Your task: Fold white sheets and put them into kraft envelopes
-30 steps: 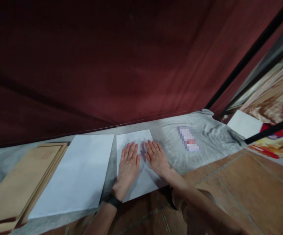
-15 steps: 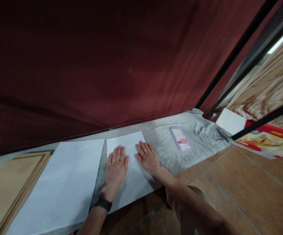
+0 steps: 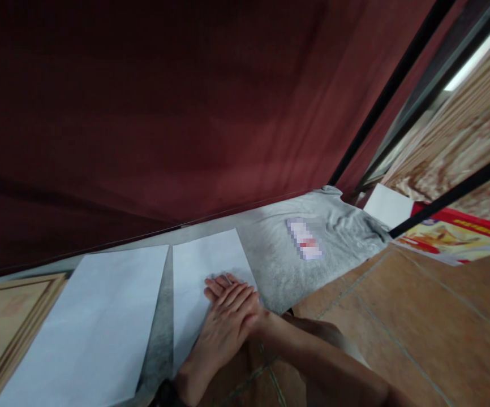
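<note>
My left hand (image 3: 224, 327), with a dark band at its wrist, lies across the back of my right hand (image 3: 218, 284). Both hands have their fingers stretched out. They rest over the lower right part of a white paper sheet (image 3: 205, 251). The right hand is partly covered, but its fingertips show beyond the left one and touch the sheet. Left of it lies a larger white sheet (image 3: 92, 316), apart by a narrow strip of grey cloth (image 3: 266, 277).
Stacked brown paper or card pieces (image 3: 7, 322) lie at far left. A small blurred-out item (image 3: 304, 238) rests on the cloth. Beyond stands a dark red curtain (image 3: 211, 141). Black poles (image 3: 391, 93), a printed red-and-yellow board (image 3: 452, 234) and tiled floor (image 3: 410, 305) are at right.
My hands lay flat and apart on the sheet; they have come together and nearer to me, left over right. The view has shifted slightly.
</note>
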The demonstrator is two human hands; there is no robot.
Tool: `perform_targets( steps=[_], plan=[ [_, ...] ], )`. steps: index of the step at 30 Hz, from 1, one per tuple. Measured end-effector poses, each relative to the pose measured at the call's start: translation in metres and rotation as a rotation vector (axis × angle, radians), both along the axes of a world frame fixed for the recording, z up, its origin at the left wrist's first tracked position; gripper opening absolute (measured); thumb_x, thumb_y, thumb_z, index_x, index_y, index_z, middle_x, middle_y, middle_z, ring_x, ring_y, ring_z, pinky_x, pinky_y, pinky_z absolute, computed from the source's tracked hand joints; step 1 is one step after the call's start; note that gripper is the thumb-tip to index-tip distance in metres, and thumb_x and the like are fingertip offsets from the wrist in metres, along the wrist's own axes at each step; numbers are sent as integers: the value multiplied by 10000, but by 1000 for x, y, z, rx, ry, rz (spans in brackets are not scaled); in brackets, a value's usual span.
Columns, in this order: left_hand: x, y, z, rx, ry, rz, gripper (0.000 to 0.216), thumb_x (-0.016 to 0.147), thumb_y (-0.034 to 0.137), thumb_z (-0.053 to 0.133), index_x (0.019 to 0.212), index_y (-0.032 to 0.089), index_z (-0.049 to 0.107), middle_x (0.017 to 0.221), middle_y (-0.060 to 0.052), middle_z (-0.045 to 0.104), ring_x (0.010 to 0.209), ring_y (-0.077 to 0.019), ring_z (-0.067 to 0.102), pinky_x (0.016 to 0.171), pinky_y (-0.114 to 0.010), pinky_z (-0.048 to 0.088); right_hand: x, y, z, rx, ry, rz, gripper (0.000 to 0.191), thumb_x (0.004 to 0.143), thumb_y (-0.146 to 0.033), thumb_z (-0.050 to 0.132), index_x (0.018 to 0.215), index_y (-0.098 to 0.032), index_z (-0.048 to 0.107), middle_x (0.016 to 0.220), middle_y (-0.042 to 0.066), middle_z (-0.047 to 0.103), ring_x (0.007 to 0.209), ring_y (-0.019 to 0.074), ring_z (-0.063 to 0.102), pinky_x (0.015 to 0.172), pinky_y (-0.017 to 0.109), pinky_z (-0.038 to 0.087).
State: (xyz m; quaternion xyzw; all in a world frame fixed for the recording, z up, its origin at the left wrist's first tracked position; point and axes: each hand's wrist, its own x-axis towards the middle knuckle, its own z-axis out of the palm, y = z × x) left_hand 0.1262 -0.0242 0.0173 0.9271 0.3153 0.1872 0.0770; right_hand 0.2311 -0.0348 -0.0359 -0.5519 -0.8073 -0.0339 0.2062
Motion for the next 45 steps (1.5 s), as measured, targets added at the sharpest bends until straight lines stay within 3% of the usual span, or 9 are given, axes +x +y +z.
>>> perform_targets(
  steps=[4,7,12,15,20,29,35,39,45],
  plan=[
    [-15,7,-8,13,62,53,513,1001,304,442,1503,202,467,1503,-71,548,1404,-231,483,1209,-451,367,13,9,5,-109,-42,196,495,1001,-270,431,1489,-301,505,1444,39,596,1395,226,497,1206,498,346],
    [-41,15,-22,45,88,212,521,1020,326,386,1527,214,430,1540,-72,505,1432,-238,452,1232,-478,316,27,26,15,-141,-39,312,534,1018,-353,452,1530,-203,432,1527,40,515,1443,167,428,1240,384,299],
    [-79,23,-41,42,19,537,587,1021,449,350,1542,182,395,1606,-131,395,1493,-287,351,1202,-501,346,46,28,24,-172,66,312,625,1018,-559,436,1520,-187,441,1606,107,393,1490,255,346,1246,463,254],
    [-74,18,-44,45,12,471,601,1023,439,344,1574,197,329,1639,-110,338,1521,-265,296,1222,-474,313,47,21,19,-157,90,329,635,1000,-606,440,1502,-217,464,1611,91,392,1498,268,325,1253,501,220],
    [-54,8,-47,86,138,288,575,1023,370,361,1576,217,331,1584,-80,440,1477,-236,388,1249,-462,242,42,19,8,-182,60,345,588,1021,-503,451,1520,-193,432,1576,86,451,1488,266,340,1251,504,222],
    [-79,7,-46,83,198,507,595,994,537,374,1491,229,484,1547,-95,485,1439,-341,433,1194,-613,285,81,30,18,-248,8,231,545,1027,-459,479,1528,-251,434,1615,75,380,1478,259,366,1230,493,271],
    [-113,10,-47,-20,147,628,517,973,275,338,1428,170,559,1526,-108,515,1350,-276,550,1134,-443,461,113,33,32,-346,34,316,578,941,-153,523,1513,-214,461,1591,61,429,1459,193,403,1231,392,306],
    [-136,7,-50,-88,161,522,639,864,98,362,1470,224,522,1579,-53,452,1408,-253,490,1162,-420,440,128,26,42,-457,47,390,714,844,-145,621,1524,-276,444,1630,38,356,1507,190,312,1242,379,265],
    [-145,-1,-33,-246,161,302,770,774,79,499,1507,314,465,1639,-14,329,1495,-272,346,1166,-456,407,132,12,44,-542,6,454,969,752,-288,799,1583,-334,302,1688,69,178,1548,268,177,1245,461,212]
  ],
)
